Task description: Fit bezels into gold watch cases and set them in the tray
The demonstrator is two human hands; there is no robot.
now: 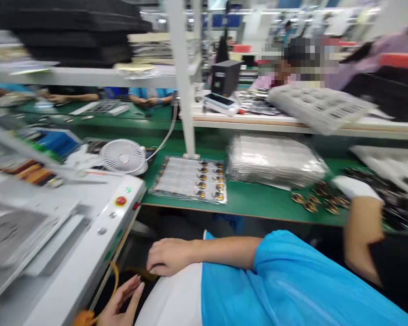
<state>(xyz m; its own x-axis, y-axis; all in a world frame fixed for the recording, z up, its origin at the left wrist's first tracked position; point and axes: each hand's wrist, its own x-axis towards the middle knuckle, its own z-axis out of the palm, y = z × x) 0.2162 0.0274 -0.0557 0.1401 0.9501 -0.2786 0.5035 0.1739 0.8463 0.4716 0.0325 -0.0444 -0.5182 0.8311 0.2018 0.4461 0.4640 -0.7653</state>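
My right hand (pixel 169 256) hangs loosely curled in front of the white panel of my blue and white top. A dark gap shows between its thumb and fingers, with no object in it; its fingertips are partly hidden. Lower and further left, my left hand (pixel 119 302) is open, thumb apart from the fingers, nothing between them. Beside it stands a white machine (pixel 104 231) with a red button. Beyond my hands, on the green bench, lies a clear plastic tray (pixel 177 175) with small dark and orange parts in its right-hand columns. Neither hand touches it.
A stack of clear trays (pixel 275 158) lies right of centre. Near loose gold-rimmed parts (pixel 313 203), a co-worker's white-gloved hand (pixel 357 188) reaches over the bench. A white fan (pixel 122 156) stands behind the machine. A white post (pixel 183 81) rises from the bench.
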